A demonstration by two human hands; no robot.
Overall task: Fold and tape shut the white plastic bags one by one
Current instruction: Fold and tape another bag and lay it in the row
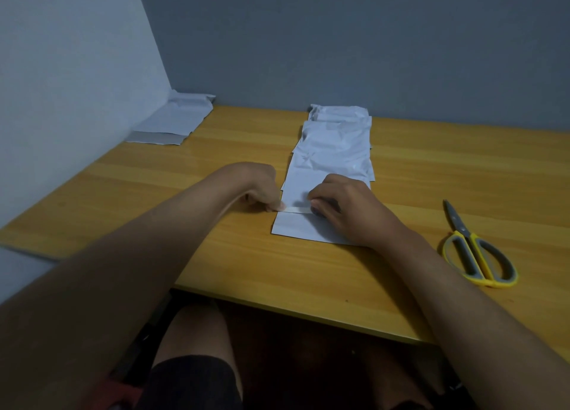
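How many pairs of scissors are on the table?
1: the yellow-and-grey scissors lie shut on the wooden table, right of the right hand. No other pair shows.

On the wooden table [216, 150], the left hand [262, 187] and right hand [345, 206] pinch a tape strip [296, 210] across the nearest white bag [296, 227], heading a row of bags [336, 144]; scissors [475, 249] lie to the right.

I'm reaching both forearms forward, left hand [262, 190] pinching with curled fingertips, right hand [345, 206] pressing down, knuckles raised.
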